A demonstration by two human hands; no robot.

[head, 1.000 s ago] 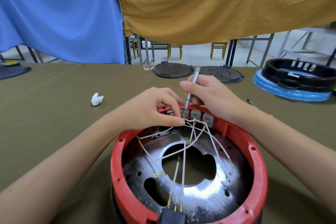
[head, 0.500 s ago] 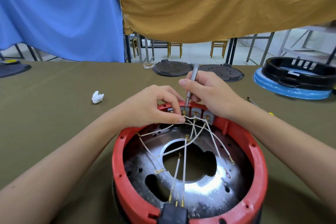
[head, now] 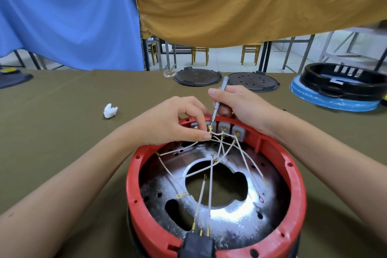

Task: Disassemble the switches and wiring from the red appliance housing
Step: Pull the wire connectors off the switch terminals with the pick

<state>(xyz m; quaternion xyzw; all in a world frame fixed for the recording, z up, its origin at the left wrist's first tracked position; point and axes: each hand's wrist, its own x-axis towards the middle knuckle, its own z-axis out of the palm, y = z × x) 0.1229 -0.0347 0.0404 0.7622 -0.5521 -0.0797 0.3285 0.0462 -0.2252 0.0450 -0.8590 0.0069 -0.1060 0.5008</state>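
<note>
The round red housing (head: 293, 174) lies open side up on the table in front of me. A row of grey switches (head: 224, 128) with brass terminals sits inside its far wall. White wires (head: 211, 176) fan from them across the metal plate to a black plug block (head: 196, 246) at the near rim. My left hand (head: 173, 120) pinches a wire terminal at a left switch in the row. My right hand (head: 240, 104) grips a thin silver screwdriver (head: 218, 98), its tip on that same terminal.
A crumpled white scrap (head: 110, 110) lies to the left on the olive cloth. Two dark round lids (head: 198, 76) lie at the table's far edge. A black ring on a blue disc (head: 335, 101) stands at the far right. Cloth hangs behind.
Both hands have stayed at the switch row, with only slight shifts of the screwdriver shaft. The view has shifted slightly.
</note>
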